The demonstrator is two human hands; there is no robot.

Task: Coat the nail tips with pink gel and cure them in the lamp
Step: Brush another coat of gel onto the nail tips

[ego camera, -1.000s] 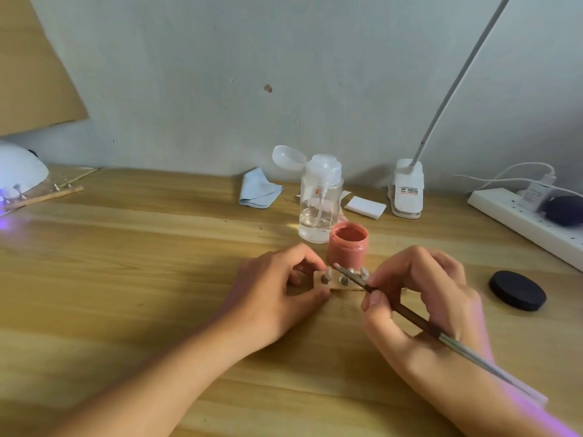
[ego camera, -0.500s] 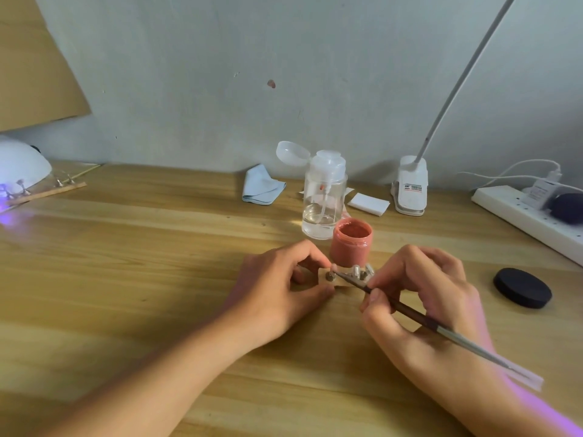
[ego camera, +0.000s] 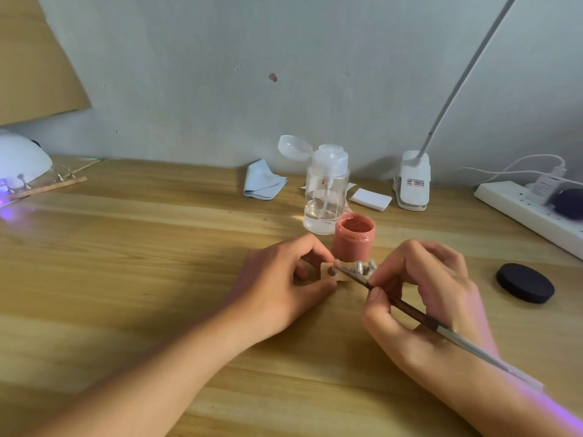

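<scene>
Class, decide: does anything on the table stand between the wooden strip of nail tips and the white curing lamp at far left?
Nothing visible on the wooden table stands between the small wooden strip of nail tips and the white dome lamp. A second wooden strip lies at the lamp's mouth.

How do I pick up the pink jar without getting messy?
Hold the pink jar round its side wall, below the open rim, from the right: it stands upright, uncapped; the bottle is behind-left, the left hand and right hand in front.
</scene>
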